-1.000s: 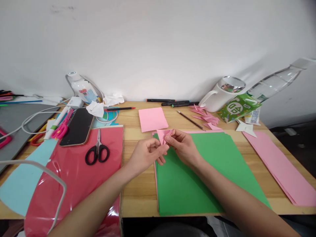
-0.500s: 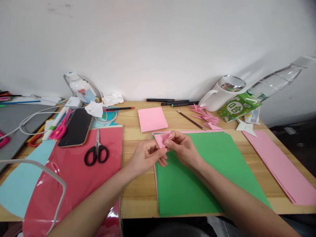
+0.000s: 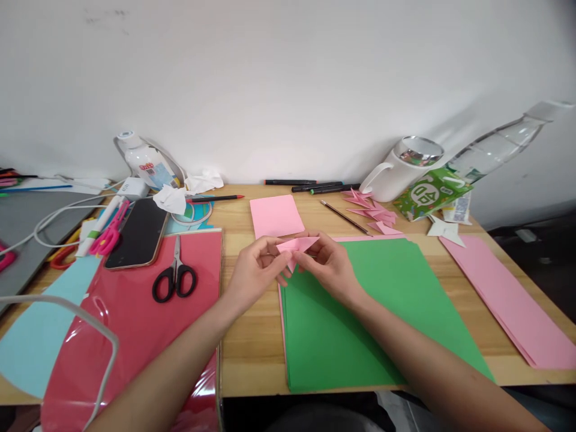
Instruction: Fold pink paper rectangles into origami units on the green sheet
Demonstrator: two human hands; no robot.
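A small folded piece of pink paper, with pointed corners, is pinched between my two hands. My left hand grips its left side, thumb in front and fingers behind. On the right side my right hand holds it the same way, thumb pressed near the middle. Both hands are above the upper left corner of a stack of green paper. Just beyond them lies a pink paper square. Several folded pink pieces rest together farther right.
Black-handled scissors and a phone lie left, on and beside a red sheet pack. Pens and a pencil are at the back. A white mug and plastic bottle stand right, near pink strips.
The folded pink paper has been turned and spread, showing a wider shape with a point downward. My hands have shifted slightly, and the view has moved a little.
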